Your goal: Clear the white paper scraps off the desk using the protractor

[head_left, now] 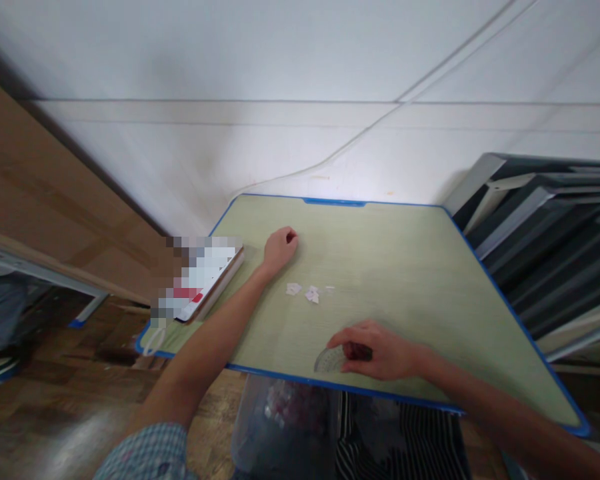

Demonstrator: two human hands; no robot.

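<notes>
Pinching clear, semicircular plastic protractor (327, 362) in right hand (383, 352), left of palm; probably light, stiff, slick, best gripped by rim; curling left hand (280, 249), cannot tell if empty

- Left sleeve (147, 453): blue-grey and white small-checked cloth with a faint pinkish fleck, ending in a bunched edge near the elbow.
- Left forearm (230, 320) and left hand (280, 248): bare.
- Right forearm (490, 390) and right hand (383, 353): bare too.
- Lap: dark cloth (425, 437) with thin pale stripes.
</notes>
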